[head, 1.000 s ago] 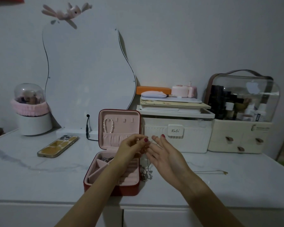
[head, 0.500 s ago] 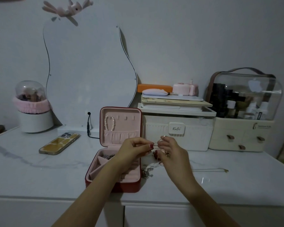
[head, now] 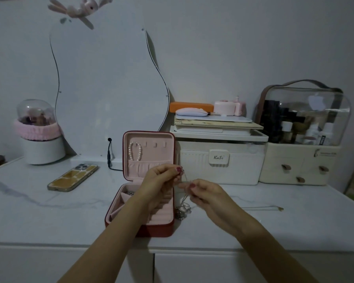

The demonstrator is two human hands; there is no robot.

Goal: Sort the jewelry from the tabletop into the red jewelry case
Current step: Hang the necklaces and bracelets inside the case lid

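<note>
The red jewelry case stands open on the white tabletop, its pink lid upright with a pearl bracelet hung inside. A few small pieces lie in its back compartment. My left hand and my right hand meet just right of the case, both pinching a thin silver chain. The chain hangs down to a small heap of jewelry on the table beside the case. A fine gold necklace lies stretched out farther right.
A phone lies left of the case, with a black cable behind it. A wavy mirror leans on the wall. White organizer boxes and a clear cosmetics case line the back right. A domed container stands far left.
My right hand went from open, fingers spread, to pinching the chain. Both hands now hold the chain slightly apart, the left one higher, and the chain is drawn up from the heap.
</note>
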